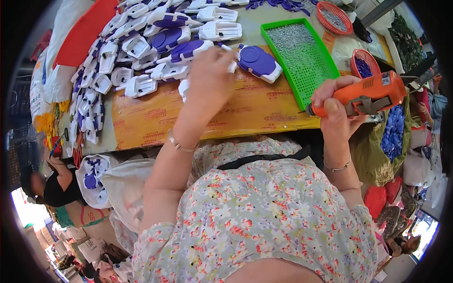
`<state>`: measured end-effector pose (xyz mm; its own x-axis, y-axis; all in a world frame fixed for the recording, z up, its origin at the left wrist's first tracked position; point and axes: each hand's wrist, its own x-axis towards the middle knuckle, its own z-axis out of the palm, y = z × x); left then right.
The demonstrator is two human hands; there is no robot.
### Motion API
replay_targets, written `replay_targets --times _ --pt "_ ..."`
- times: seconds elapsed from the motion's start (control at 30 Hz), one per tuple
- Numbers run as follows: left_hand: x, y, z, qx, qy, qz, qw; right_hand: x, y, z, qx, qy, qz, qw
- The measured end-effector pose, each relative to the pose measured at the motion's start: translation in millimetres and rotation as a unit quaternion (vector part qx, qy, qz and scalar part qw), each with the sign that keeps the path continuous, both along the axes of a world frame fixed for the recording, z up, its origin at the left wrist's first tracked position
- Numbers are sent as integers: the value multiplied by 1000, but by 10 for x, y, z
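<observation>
My right hand (336,104) is wrapped round an orange electric screwdriver (370,92), its dark tip pointing left toward the green tray. Over the near edge of a heap of white and purple plastic housings (137,45) is my left hand (212,75), smeared by motion. Its fingers are hidden or blurred, so I cannot make out whether they grip anything. A single purple and white housing (258,62) lies on the table just right of that hand. Parts of other white housings show beneath and beside the left hand.
A green perforated tray (317,87) with small metal screws stands right of centre. Two red baskets hold small parts: one basket (349,23) at the back, another (373,66) beside the screwdriver. Yellow-brown sheeting (160,118) covers the table front. A sack (363,146) with blue pieces stands right.
</observation>
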<state>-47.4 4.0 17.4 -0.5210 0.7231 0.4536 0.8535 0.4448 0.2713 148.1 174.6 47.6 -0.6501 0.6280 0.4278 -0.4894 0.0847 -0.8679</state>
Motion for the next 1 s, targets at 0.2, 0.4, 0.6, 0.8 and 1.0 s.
replay_targets --times 0.2,0.4,0.6,0.8,1.0 --pt "-103 539 -333 -109 76 -89 987 52 -1 58 6 -7 -10 1000" --pt "-188 399 -171 -29 85 -169 982 58 215 161 75 1 -72 995" --pt "118 168 225 29 -18 -192 981 -126 592 -107 64 66 -100 991" --pt "296 -60 22 -51 -389 -234 890 -223 620 -292 57 52 -59 995" --pt "527 -79 -83 -33 -294 -136 946 -299 597 -340 81 51 -55 994"
